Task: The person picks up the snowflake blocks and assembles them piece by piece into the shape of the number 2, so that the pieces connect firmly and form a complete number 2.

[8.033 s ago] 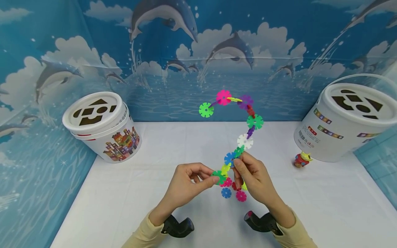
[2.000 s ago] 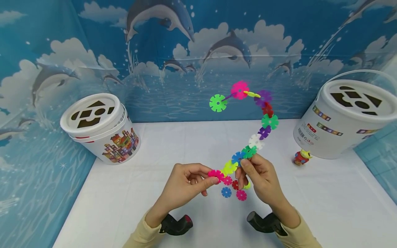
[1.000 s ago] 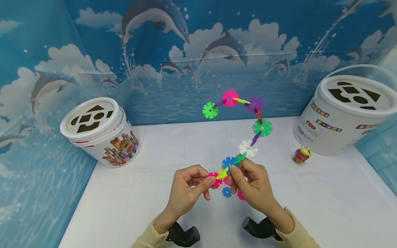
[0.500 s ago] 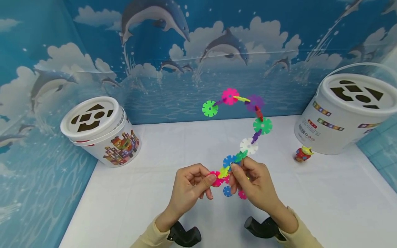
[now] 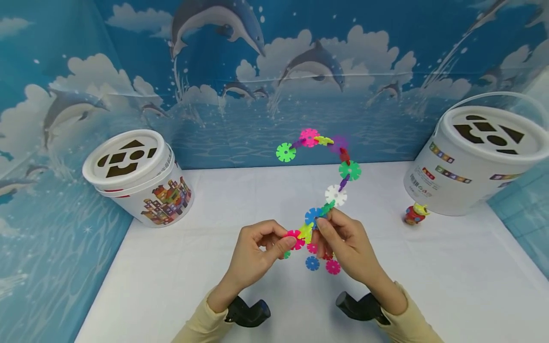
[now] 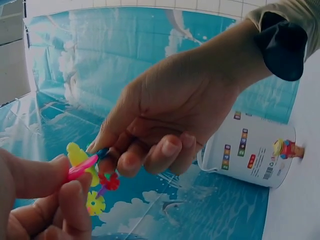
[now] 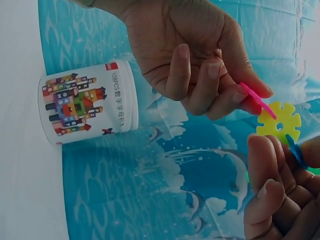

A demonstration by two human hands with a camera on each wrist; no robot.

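Observation:
My left hand [image 5: 259, 252] pinches a pink snowflake disc [image 5: 294, 239] between thumb and fingers. That disc is slotted into a yellow disc [image 5: 306, 232], the low end of a chain of notched discs. With thumb and fingertips, my right hand [image 5: 349, 245] grips the blue disc [image 5: 313, 216] beside the yellow one. From there the chain rises through a green disc [image 5: 327, 208] and a white disc [image 5: 336, 195], then curves left to a light green disc [image 5: 285, 152]. In the right wrist view the pink disc [image 7: 257, 100] meets the yellow disc [image 7: 278, 124] edge-on.
Loose discs lie on the white table [image 5: 206, 205] below the hands, among them a blue one [image 5: 312, 263], a pink one [image 5: 332, 267] and a partly covered green one [image 5: 287, 255]. White lidded buckets stand left [image 5: 139, 178] and right [image 5: 476, 162]. A small toy figure [image 5: 415, 214] stands by the right bucket.
Eight seconds ago my left hand held a green disc; since two seconds ago it holds the pink one. The raised chain has swung left since then, both hands keeping their grip.

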